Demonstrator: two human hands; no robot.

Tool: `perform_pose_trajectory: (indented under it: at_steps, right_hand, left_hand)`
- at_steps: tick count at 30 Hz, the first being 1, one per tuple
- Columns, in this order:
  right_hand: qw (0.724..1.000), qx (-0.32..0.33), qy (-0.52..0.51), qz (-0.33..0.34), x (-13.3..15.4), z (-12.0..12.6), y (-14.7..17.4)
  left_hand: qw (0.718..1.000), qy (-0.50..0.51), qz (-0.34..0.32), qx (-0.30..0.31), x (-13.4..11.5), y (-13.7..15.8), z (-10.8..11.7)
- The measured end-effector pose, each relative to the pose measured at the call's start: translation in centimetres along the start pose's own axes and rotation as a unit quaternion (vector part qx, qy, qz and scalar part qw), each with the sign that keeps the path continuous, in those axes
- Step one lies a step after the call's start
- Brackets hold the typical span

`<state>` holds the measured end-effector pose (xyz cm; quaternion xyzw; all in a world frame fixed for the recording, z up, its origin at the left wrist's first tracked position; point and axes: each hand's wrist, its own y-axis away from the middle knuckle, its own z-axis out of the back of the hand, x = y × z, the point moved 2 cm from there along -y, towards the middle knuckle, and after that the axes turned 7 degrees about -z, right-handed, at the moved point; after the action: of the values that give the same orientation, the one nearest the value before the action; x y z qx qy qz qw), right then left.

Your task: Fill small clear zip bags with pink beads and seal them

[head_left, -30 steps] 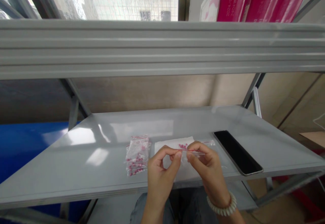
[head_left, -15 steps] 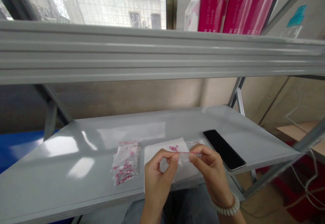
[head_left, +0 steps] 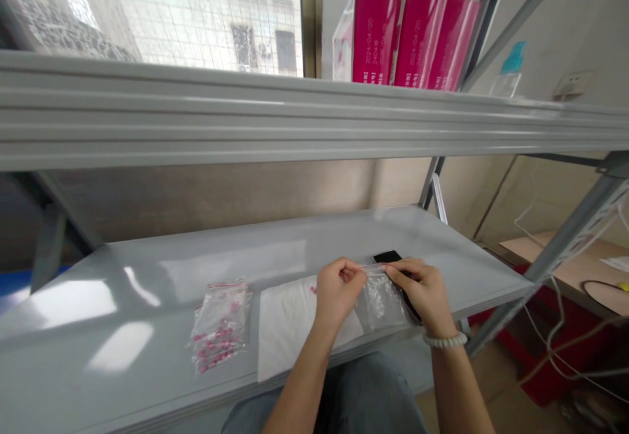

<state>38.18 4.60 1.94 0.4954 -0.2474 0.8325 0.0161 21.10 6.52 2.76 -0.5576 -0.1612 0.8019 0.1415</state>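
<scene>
My left hand point(head_left: 341, 295) and my right hand point(head_left: 417, 290) each pinch the top edge of a clear zip bag point(head_left: 388, 309), their fingertips close together. The bag hangs down toward the front of the shelf, with whitish marks or contents that I cannot make out. Under and left of my left hand lies a sheet of white paper point(head_left: 282, 332). A few small pink beads point(head_left: 313, 290) show on it, partly hidden by that hand. Farther left, several zip bags with pink beads point(head_left: 219, 329) lie stacked.
A black phone point(head_left: 387, 256) lies partly behind the bag and my right hand. The grey shelf point(head_left: 162, 329) has a front edge near my lap. Above runs an upper shelf rail point(head_left: 246, 122) bearing pink boxes point(head_left: 376, 34) and a bottle with a blue top point(head_left: 514, 60).
Both hands have moved right relative to the paper and away from me, off the paper's middle toward the phone. The bag now faces me more fully. The view has turned slightly right.
</scene>
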Motion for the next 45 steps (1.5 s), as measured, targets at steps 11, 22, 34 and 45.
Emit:
perform_pose_trajectory:
  at_steps: [11,22,34,45]
  right_hand:
    - [0.964,-0.040,0.262,0.003,-0.1,-3.3,-0.1]
    - [0.968,0.109,0.157,0.162,6.3,-8.9,3.4]
    - [0.890,0.316,0.185,0.270,13.2,-17.8,9.2]
    - [0.926,0.283,0.046,0.246,11.8,-16.9,9.9]
  left_hand:
    - [0.966,-0.253,0.010,0.048,1.6,-0.7,0.7]
    - [0.933,-0.317,0.011,-0.170,1.2,3.8,12.2]
    - [0.881,-0.391,0.137,-0.227,6.7,8.2,18.6]
    - [0.898,-0.334,0.096,-0.269,5.5,7.8,18.7]
